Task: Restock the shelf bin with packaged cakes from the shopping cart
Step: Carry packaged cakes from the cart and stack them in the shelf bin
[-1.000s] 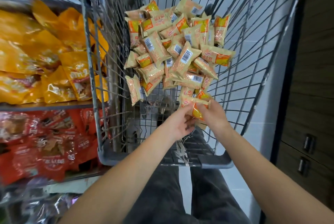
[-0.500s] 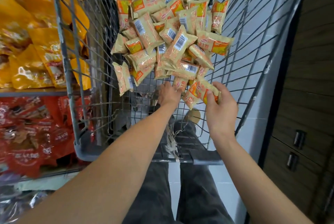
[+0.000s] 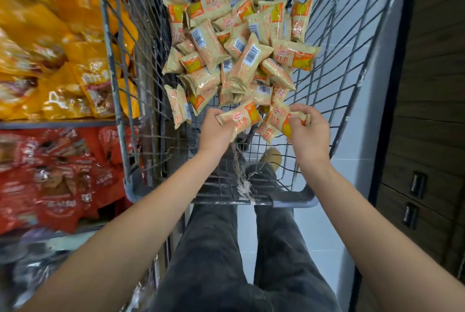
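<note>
A wire shopping cart (image 3: 292, 197) stands in front of me, and a heap of beige-and-orange cake packets (image 3: 236, 45) fills its far end. My left hand (image 3: 216, 133) grips one cake packet (image 3: 241, 118) at the near edge of the heap, lifted slightly off the wire floor. My right hand (image 3: 308, 133) holds two cake packets (image 3: 279, 123) bunched together just to the right of it. Both hands are inside the basket, close together. The shelf bin for the cakes is not in view.
Store shelves run along the left: yellow snack bags (image 3: 50, 60) above, red snack bags (image 3: 52, 173) below, pressed close to the cart's left wall. A dark wood-panelled cabinet (image 3: 427, 110) stands at the right. My legs in dark trousers and white floor tiles (image 3: 314, 236) show below the cart.
My left hand reached into the heap and has come up gripping a packet. My right hand keeps its packets and has shifted slightly right. The camera has tilted.
</note>
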{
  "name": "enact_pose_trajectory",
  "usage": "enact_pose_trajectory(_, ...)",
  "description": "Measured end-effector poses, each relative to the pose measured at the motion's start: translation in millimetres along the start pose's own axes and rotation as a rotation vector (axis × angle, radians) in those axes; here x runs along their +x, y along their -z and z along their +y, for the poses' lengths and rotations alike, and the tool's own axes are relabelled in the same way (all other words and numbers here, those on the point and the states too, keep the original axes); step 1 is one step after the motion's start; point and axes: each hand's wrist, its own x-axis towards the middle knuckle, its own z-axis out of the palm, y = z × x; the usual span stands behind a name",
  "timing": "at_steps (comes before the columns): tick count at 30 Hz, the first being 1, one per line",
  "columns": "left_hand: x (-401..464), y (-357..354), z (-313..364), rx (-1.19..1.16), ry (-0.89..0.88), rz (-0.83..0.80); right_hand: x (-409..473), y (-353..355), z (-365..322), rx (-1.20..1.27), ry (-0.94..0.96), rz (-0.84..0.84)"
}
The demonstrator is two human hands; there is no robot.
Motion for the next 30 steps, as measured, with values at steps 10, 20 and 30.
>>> enact_pose_trajectory(10,-73,35,57,0.069,-0.158,-0.563,-32,37,-20,0.185,-0.159,-0.578)
enact_pose_trajectory(20,-24,-19,57,0.120,-0.141,-0.302,-47,90,-36,0.261,0.027,-0.029)
enact_pose_trajectory(30,38,-109,-13,0.414,0.029,-0.312,-73,138,-24,0.310,0.056,0.127)
